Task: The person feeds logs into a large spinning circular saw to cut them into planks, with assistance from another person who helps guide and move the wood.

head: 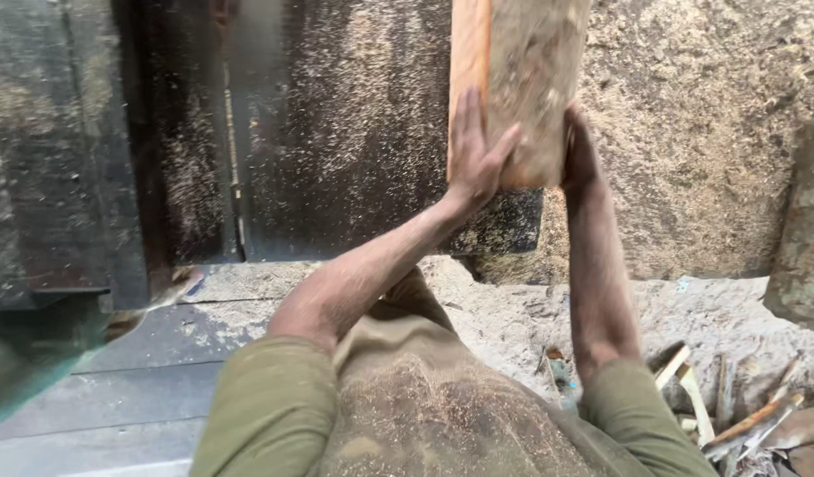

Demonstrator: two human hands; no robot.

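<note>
wood block [522, 88]: up top, sitting on the worktop [354, 132]
left hand [474, 159]: pressed on the block's left side
right hand [580, 155]: on its right side
sawdust heap [716, 132]: right of the block
wood scraps [742, 415]: bottom right, on the floor

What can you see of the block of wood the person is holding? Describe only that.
The wood block is a thick, squared timber, pale and rough-sawn on its broad face, orange-brown on its left side. It runs out of frame at the top. The left hand presses its near end and the right hand its right edge. Sawdust clings to it.
</note>
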